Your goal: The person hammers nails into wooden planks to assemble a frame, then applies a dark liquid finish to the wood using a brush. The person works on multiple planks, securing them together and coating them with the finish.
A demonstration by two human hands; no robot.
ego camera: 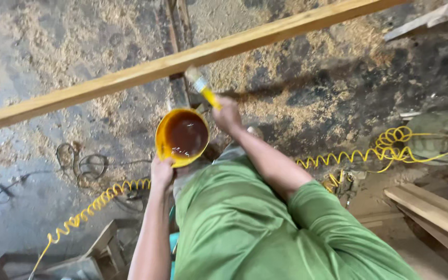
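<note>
My left hand (162, 171) is closed on the near rim of a yellow bowl (181, 137), fingers wrapped over its edge, holding it up in front of my chest. The bowl is tilted toward me and holds a dark brown liquid (187, 136) that shines a little near the lower edge. My right hand (227, 115) is clamped around the yellow handle of a paintbrush (201, 87), arm stretched forward past the bowl's right side. The brush points up and to the left, and its pale bristles touch the near edge of a long wooden plank (182, 59). My two hands are apart, the bowl sitting between them and just below the brush.

The plank runs across the whole view, low at the left and rising to the upper right, and it crosses above a dark narrow beam (178, 96) that passes under it. Below all this the floor (37, 57) is grey and covered with patches of sawdust. A yellow coiled hose (99, 202) trails across the floor from lower left, passes behind me and comes out on the right side, where it bunches in loops. Thin dark cables (79, 163) lie tangled near the hose at left. Pale boards (431, 207) are stacked at the lower right. I wear a green shirt (245, 228).
</note>
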